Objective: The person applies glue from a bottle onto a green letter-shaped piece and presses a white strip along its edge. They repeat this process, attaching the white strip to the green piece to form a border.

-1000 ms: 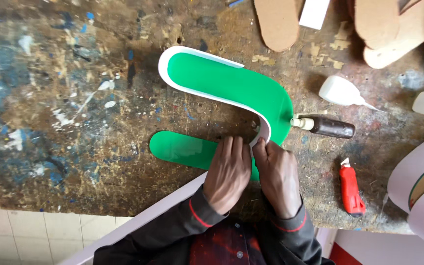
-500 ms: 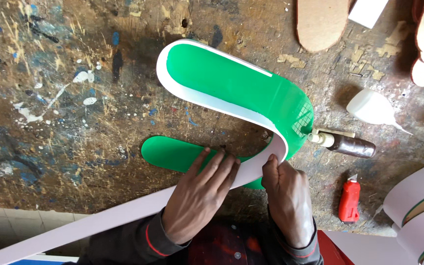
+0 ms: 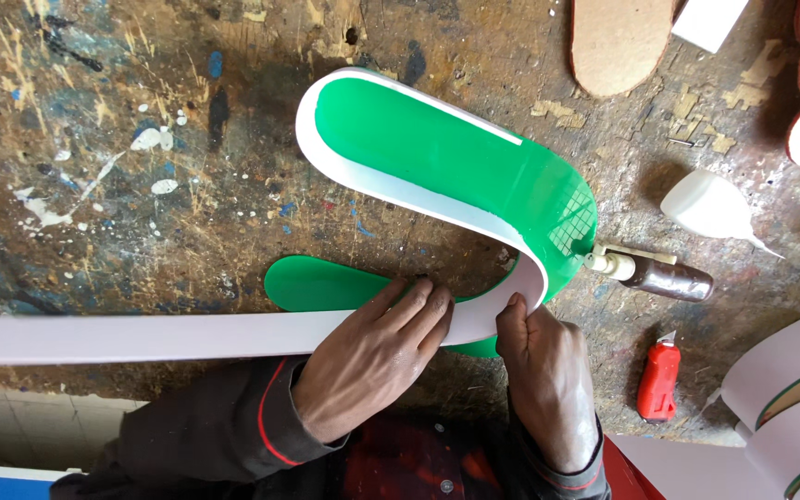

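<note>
A long white strip [image 3: 187, 335] was pressed flat under the left hand [image 3: 377, 356] and pinched by the right hand [image 3: 543, 370] against a green sole piece [image 3: 326, 285], on a paint-spattered wooden bench [image 3: 94, 185].

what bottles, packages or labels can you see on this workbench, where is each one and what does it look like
White squeeze bottle: right side of the bench, lying down, rounded body, thin pointed nozzle.
Brown bottle: just below it, lying beside the curled green sheet, dark brown with a pale nozzle.
Red utility knife: lower right, right of the right hand, no readable label.
No signs or screens.
</note>
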